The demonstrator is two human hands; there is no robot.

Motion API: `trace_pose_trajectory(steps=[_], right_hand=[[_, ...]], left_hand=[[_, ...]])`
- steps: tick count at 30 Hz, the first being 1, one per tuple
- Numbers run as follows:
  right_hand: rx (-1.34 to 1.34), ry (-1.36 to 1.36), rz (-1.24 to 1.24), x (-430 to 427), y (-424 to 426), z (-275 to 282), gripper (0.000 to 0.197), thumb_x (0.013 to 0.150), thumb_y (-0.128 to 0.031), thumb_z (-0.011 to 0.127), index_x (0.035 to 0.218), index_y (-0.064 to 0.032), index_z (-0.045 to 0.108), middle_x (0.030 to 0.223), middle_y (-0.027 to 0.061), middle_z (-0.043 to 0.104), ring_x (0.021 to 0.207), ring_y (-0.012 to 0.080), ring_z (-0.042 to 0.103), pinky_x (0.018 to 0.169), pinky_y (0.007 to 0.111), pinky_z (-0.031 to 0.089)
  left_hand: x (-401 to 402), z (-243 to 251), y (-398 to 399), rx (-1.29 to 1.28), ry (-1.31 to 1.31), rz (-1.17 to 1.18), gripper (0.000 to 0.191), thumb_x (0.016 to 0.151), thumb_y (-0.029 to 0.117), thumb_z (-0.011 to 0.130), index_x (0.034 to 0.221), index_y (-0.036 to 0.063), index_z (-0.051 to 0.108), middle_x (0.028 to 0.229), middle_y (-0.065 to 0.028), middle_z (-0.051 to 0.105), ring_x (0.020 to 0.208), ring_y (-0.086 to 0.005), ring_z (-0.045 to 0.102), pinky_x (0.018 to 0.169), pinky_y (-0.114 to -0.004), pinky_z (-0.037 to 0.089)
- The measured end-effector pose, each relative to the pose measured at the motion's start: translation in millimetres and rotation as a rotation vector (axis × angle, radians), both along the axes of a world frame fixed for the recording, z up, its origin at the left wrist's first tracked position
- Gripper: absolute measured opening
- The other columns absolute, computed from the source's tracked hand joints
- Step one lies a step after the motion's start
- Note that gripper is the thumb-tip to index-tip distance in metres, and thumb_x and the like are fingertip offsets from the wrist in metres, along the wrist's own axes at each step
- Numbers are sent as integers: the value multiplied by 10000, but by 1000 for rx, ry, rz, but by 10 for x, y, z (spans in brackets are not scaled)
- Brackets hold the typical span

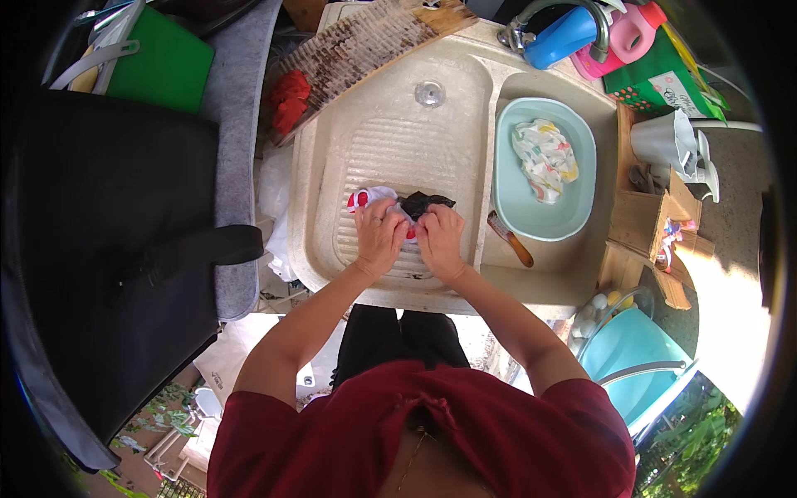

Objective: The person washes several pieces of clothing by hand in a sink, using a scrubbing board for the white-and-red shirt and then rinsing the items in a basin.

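My left hand [380, 241] and my right hand [441, 241] are side by side over the ribbed washboard part of a laundry sink [405, 143]. Between them they pinch a thin white-and-red piece [378, 195], plastic or fabric; I cannot tell which. A ring shows on a left finger. Crumpled black material [426, 203] lies just beyond the right fingertips, against the white piece; whether the right hand grips it too is hidden. In the right-hand basin, a pale blue plastic tub [505, 180] holds a crumpled white piece with a coloured print [545, 160].
A wooden-handled brush [510, 239] lies beside the tub. The drain [430, 94] and tap [514, 38] are at the far side. A worn wooden washboard [358, 53] leans across the far left corner, near a red cloth [290, 99]. Blue [560, 38] and pink [622, 38] bottles stand behind.
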State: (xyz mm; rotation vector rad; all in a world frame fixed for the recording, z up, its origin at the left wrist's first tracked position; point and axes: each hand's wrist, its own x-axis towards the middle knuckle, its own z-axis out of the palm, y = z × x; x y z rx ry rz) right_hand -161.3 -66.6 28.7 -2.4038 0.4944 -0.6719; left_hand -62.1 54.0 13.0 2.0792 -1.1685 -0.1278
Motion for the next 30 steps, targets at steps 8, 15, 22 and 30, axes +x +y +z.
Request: trace_pose_trajectory(steps=[8, 15, 22, 30], right_hand=[[-316, 366, -289, 1236, -806, -478, 269, 839, -303, 497, 1015, -106, 544, 1080, 96, 534, 1073, 315, 446, 899, 575, 280], [159, 68, 81, 14, -60, 58, 140, 782, -164, 574, 899, -89, 584, 991, 103, 555, 958, 296, 506, 822, 445, 348], [-306, 332, -244, 1462, -814, -368, 314, 830, -252, 506, 1107, -105, 522, 1127, 140, 503, 1136, 348, 400, 937, 602, 242], [95, 81, 55, 164, -168, 17, 215, 801, -216, 568, 986, -107, 586, 1031, 98, 568, 1020, 334, 501, 859, 449, 357]], left_hand=[[934, -45, -1339, 289, -267, 425, 287, 861, 317, 485, 952, 90, 635, 1329, -158, 415, 1263, -347, 281, 970, -501, 234], [59, 83, 61, -90, 70, -1, 88, 798, 157, 593, 841, 87, 562, 989, -106, 562, 1008, -304, 475, 853, -432, 337], [1155, -137, -1241, 242, -260, 297, 232, 856, 277, 496, 925, 90, 614, 1172, -138, 516, 1147, -369, 382, 930, -508, 267], [289, 76, -137, -69, 134, 60, 204, 878, 261, 501, 896, 93, 616, 1121, -137, 534, 1096, -370, 431, 912, -496, 297]])
